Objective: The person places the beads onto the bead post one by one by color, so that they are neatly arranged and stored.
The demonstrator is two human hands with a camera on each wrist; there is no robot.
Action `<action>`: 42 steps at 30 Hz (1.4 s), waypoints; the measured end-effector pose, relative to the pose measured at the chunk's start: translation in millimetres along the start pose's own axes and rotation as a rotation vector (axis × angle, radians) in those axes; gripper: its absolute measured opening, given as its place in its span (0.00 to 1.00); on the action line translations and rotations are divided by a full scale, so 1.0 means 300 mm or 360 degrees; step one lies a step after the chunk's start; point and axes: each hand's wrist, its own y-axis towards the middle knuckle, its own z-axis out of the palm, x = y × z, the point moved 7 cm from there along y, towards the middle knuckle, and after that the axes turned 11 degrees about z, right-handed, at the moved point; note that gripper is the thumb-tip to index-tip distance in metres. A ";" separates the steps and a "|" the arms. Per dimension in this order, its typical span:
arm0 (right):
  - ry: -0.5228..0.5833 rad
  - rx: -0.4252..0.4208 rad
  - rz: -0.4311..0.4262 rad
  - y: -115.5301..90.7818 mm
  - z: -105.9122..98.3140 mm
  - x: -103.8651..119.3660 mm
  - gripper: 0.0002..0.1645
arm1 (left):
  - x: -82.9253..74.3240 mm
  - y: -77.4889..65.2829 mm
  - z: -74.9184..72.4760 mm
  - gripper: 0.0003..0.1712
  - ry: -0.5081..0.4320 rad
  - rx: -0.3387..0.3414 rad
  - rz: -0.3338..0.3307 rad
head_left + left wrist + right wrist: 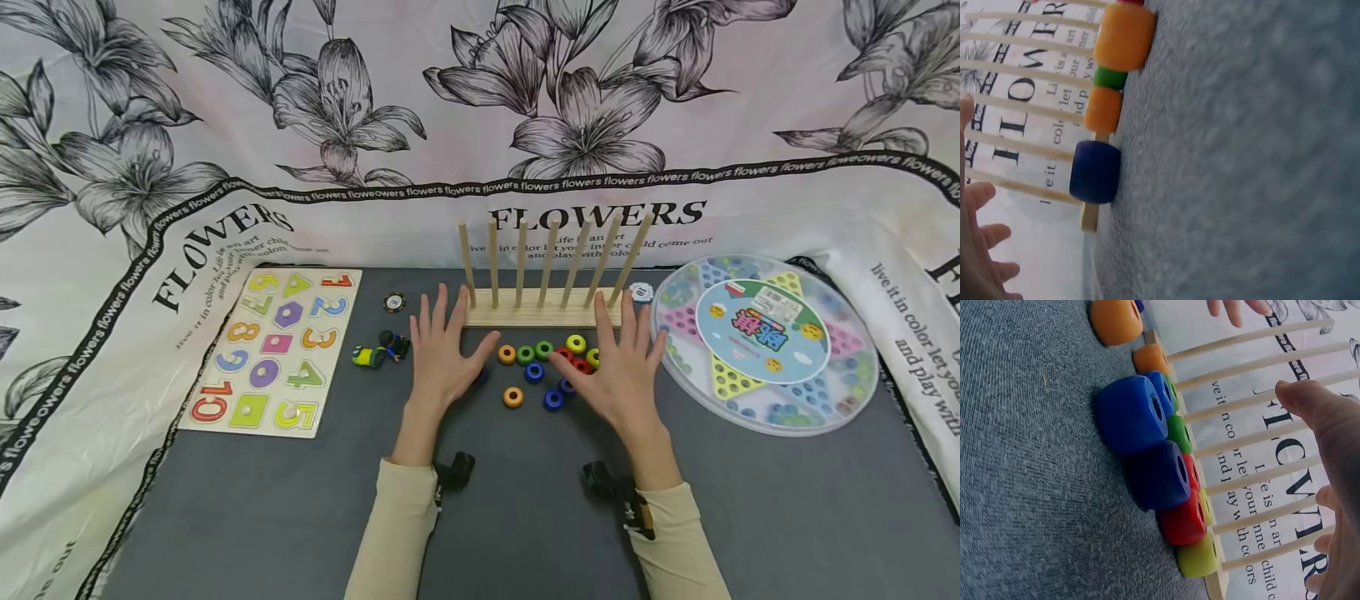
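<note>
My left hand (442,367) and right hand (622,375) are spread with fingers apart on either side of a loose group of coloured wooden beads, and neither holds anything. Behind the beads stands a wooden rack (540,317) with a row of upright pegs, all bare. My fingertips overlap the two ends of its base in the head view. A dark blue bead (1095,172) lies by my left thumb, partly hidden in the head view. Under my right thumb's side are a bright blue bead (1125,415), a red bead (1184,519) and a yellow bead (1197,556).
On the left lies a number-and-shape board (273,354). Small toy figures (381,349) and a dark round chip (394,302) sit between it and my left hand. At right, a round board-game case (765,346) lies near a white chip (641,292). Floral sheeting (450,133) rises behind.
</note>
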 end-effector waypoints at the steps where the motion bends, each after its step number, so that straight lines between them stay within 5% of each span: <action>1: 0.0003 0.0003 0.0003 0.001 0.001 -0.002 0.63 | 0.008 0.004 0.001 0.58 -0.0056 -0.0017 -0.0002; 9: 0.0108 -0.0023 -0.0023 0.008 -0.013 -0.019 0.60 | 0.080 0.063 0.008 0.47 -0.0566 -0.0078 -0.0050; 18: 0.0188 -0.0064 -0.0058 0.022 -0.035 -0.035 0.56 | 0.127 0.125 0.052 0.42 -0.0799 -0.0001 -0.0082; 30: 0.0379 0.0080 -0.0010 0.037 -0.038 -0.103 0.32 | 0.167 0.135 0.102 0.43 -0.0858 -0.0077 -0.0072; 42: 0.0473 0.0361 -0.0065 0.031 0.013 -0.135 0.29 | 0.189 0.123 0.119 0.43 -0.0708 -0.0035 -0.0086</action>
